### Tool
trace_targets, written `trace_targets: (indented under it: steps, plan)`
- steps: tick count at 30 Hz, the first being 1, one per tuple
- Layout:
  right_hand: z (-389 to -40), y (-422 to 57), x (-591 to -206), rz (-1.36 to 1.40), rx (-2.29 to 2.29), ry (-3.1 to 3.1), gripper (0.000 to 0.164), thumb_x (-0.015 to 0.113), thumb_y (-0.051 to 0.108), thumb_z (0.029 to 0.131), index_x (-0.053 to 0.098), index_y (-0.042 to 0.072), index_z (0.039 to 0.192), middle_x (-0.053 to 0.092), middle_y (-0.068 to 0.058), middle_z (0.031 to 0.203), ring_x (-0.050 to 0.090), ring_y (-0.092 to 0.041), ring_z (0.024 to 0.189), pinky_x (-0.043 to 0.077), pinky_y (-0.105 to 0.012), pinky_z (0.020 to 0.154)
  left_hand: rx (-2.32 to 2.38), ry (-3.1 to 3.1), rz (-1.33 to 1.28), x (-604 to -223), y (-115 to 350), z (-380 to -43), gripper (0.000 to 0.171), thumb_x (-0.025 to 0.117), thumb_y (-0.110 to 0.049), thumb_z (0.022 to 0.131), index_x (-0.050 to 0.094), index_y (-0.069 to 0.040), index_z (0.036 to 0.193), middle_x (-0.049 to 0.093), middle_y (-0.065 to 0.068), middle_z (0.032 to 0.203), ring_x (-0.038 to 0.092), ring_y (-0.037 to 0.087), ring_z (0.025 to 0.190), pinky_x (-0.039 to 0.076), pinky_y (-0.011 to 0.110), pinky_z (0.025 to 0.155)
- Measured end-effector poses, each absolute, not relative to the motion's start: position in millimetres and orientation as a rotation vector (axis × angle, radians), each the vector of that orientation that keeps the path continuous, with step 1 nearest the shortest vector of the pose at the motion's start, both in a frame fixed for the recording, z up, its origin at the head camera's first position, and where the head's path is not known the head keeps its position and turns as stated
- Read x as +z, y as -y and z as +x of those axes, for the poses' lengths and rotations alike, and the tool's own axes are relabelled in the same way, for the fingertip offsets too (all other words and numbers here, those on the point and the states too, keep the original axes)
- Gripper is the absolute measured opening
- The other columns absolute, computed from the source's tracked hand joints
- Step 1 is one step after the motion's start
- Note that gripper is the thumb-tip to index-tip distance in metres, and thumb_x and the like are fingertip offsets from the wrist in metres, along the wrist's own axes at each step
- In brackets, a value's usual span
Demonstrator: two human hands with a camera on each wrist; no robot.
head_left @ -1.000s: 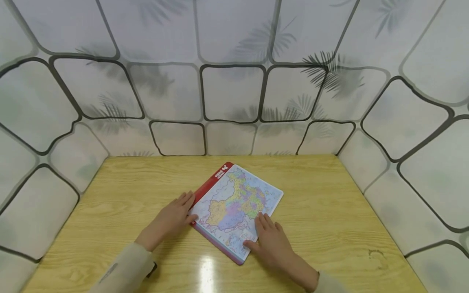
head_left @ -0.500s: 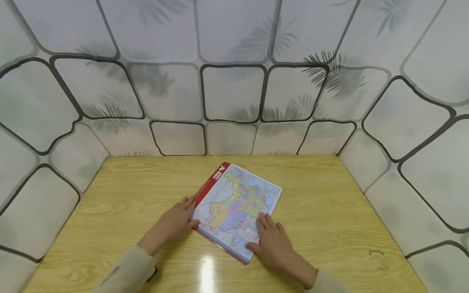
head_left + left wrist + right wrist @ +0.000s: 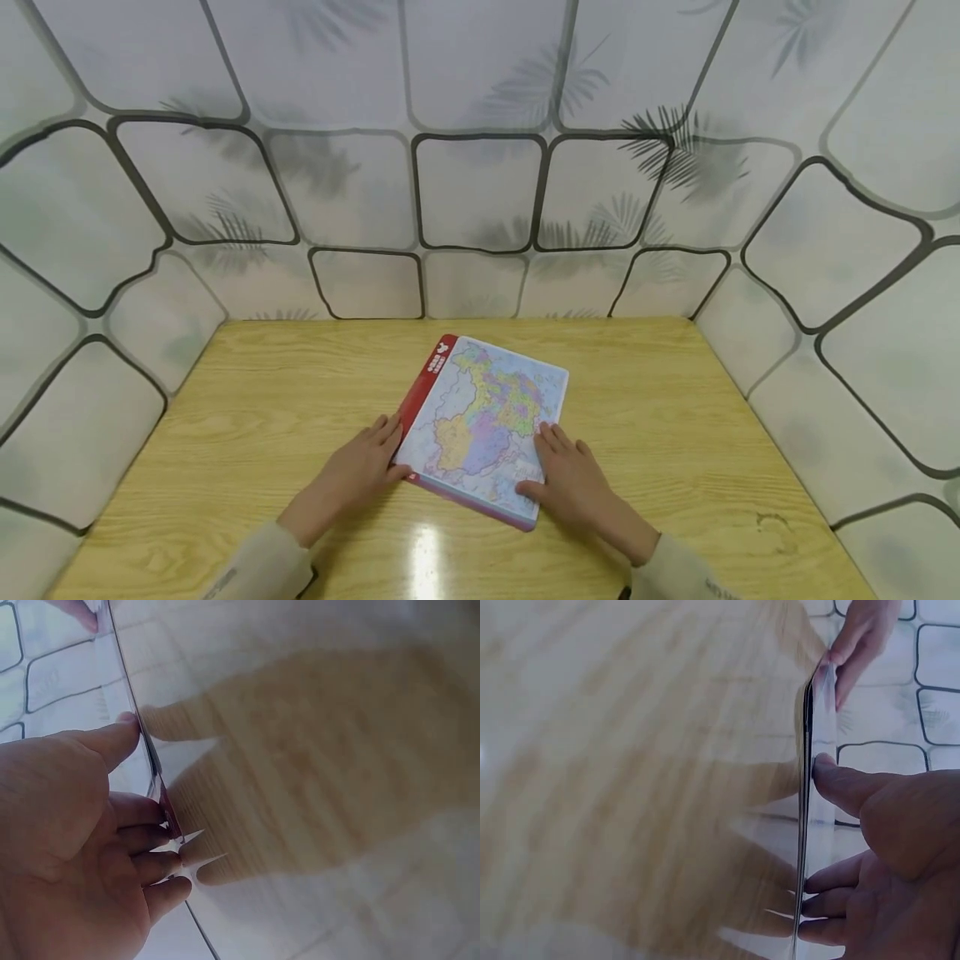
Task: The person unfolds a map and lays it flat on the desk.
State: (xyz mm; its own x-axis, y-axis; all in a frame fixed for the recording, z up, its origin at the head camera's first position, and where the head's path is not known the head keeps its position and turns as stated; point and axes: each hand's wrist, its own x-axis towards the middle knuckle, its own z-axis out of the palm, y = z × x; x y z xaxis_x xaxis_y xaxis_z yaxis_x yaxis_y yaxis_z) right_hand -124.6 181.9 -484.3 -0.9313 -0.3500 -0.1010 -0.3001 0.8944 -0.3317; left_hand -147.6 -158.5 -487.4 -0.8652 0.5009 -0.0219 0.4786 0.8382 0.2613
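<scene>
A thin, flat map board lies at a slant on the table, printed with a many-coloured map and with a red band along its left side. My left hand rests at its lower left corner, thumb on the printed face and fingers along the red edge. On the opposite edge lies my right hand, its thumb over the face and its fingers extended along the side. In the right wrist view the board's edge shows thin stacked layers beside the fingertips. Both hands have their fingers mostly straight.
The board lies on a glossy wood-grain table that mirrors the hands. A patterned wall covering with dark outlines and leaf prints encloses its back and sides. A dark mark shows on the table at right.
The map board has turned counter-clockwise: its top has swung left and its lower end right. My left hand has come slightly nearer, and my right hand has shifted a little right.
</scene>
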Motion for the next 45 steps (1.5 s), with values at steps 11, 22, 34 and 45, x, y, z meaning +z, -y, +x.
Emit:
trace_targets:
  steps: [11, 22, 34, 45]
  plan:
    - [-143, -198, -485, -0.565, -0.445, -2.876, 0.086, 0.071, 0.049, 0.095, 0.043, -0.010, 0.151, 0.035, -0.025, 0.161, 0.029, -0.042, 0.151, 0.026, -0.070, 0.116, 0.372, -2.958, 0.838, -486, 151, -131, 0.069, 0.071, -0.035, 0.098, 0.053, 0.017, 0.139, 0.046, 0.033, 0.151, 0.045, 0.050, 0.139, 0.040, 0.054, 0.114]
    - [-154, -207, -490, -0.619, -0.513, -2.874, 0.081, 0.074, 0.043, 0.095, 0.046, -0.011, 0.149, 0.037, -0.027, 0.160, 0.031, -0.045, 0.150, 0.025, -0.071, 0.116, 0.400, -2.992, 0.894, -490, 145, -123, 0.069, 0.075, -0.034, 0.094, 0.056, 0.018, 0.135, 0.053, 0.030, 0.146, 0.047, 0.047, 0.139, 0.041, 0.051, 0.114]
    - [-157, -211, -489, -0.657, -0.550, -2.869, 0.079, 0.074, 0.041, 0.095, 0.047, -0.011, 0.148, 0.039, -0.027, 0.159, 0.031, -0.045, 0.149, 0.026, -0.072, 0.115, 0.385, -3.026, 0.887, -491, 141, -116, 0.069, 0.076, -0.035, 0.092, 0.059, 0.017, 0.133, 0.056, 0.029, 0.143, 0.051, 0.045, 0.136, 0.045, 0.050, 0.111]
    - [-153, -212, -489, -0.628, -0.586, -2.895, 0.078, 0.073, 0.040, 0.097, 0.045, -0.011, 0.149, 0.037, -0.028, 0.159, 0.030, -0.046, 0.149, 0.024, -0.071, 0.116, 0.409, -3.038, 0.901, -486, 140, -117, 0.064, 0.076, -0.031, 0.094, 0.059, 0.018, 0.131, 0.055, 0.032, 0.142, 0.051, 0.048, 0.134, 0.044, 0.052, 0.111]
